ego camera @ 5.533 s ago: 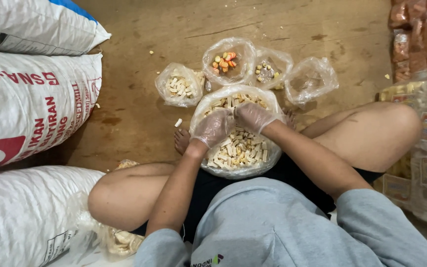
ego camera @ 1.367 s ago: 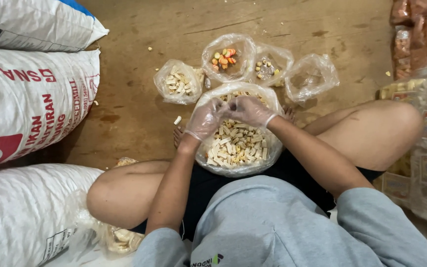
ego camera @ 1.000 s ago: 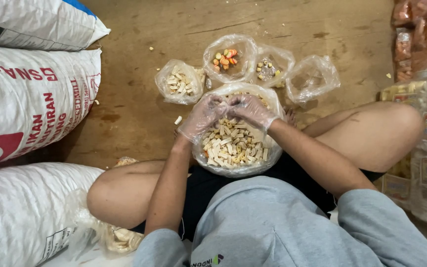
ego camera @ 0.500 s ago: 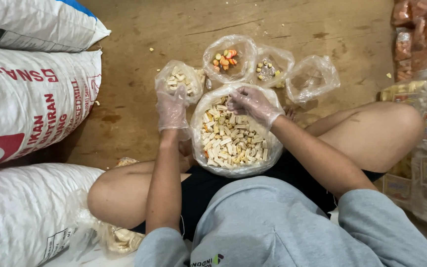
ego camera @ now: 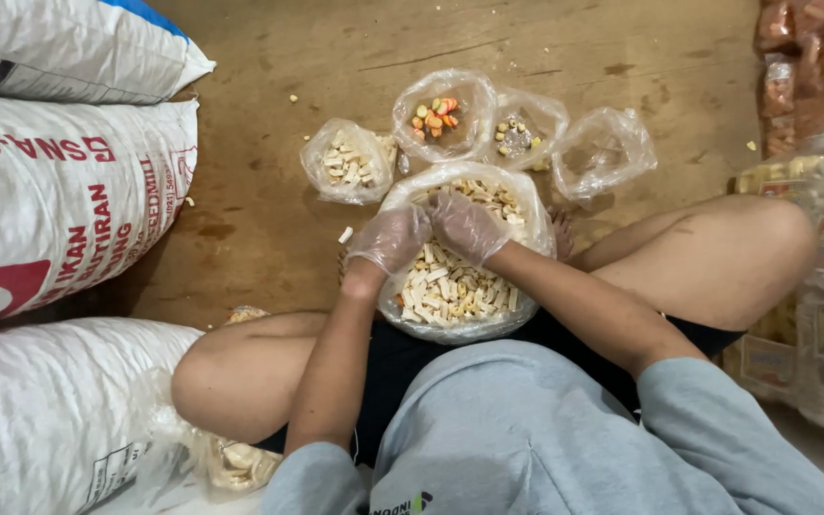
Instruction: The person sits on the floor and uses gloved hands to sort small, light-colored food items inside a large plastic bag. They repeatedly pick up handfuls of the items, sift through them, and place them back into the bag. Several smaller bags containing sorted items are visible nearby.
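Both your gloved hands meet over the big bag of pale snack sticks (ego camera: 455,286) — left hand (ego camera: 391,238) loosely cupped, right hand (ego camera: 466,224) curled, contents hidden — sticks directly beneath.

1. Beyond the big bag (ego camera: 464,286), four small bags (ego camera: 444,114) stand in a tight row, almost touching, blocking a straight reach forward.
2. Bare floor (ego camera: 269,200) lies left of the row, up to the sacks (ego camera: 59,191) (a wide lane).
3. The knees (ego camera: 784,238) wall both sides.
4. Packets (ego camera: 813,76) crowd the right edge.
5. The far floor is open.
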